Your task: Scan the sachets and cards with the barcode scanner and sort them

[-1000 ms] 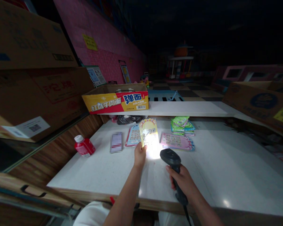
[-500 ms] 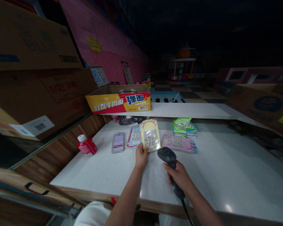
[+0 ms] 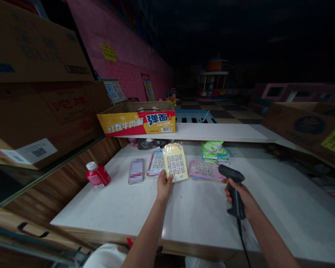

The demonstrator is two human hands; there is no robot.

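My left hand (image 3: pixel 164 185) pinches the lower edge of a yellow sticker card (image 3: pixel 175 162) and holds it upright over the white counter (image 3: pixel 201 212). My right hand (image 3: pixel 240 195) grips a black barcode scanner (image 3: pixel 232 186) by its handle, off to the right of the card, its cable running down toward me. Beyond the yellow card lie a blue-and-pink card (image 3: pixel 156 163) and a pink card (image 3: pixel 203 170) flat on the counter. A stack of green packets (image 3: pixel 214 150) sits further back.
A red bottle with a white cap (image 3: pixel 97 175) lies at the counter's left edge, with a small dark packet (image 3: pixel 136 171) near it. A yellow-and-red noodle carton (image 3: pixel 138 119) stands on the raised shelf. Large cardboard boxes (image 3: pixel 41 108) flank the left, another box (image 3: pixel 309 128) the right.
The scanner's light on the card has gone out. My right hand has swung the scanner away to the right. My left hand keeps holding the yellow card, slightly lower.
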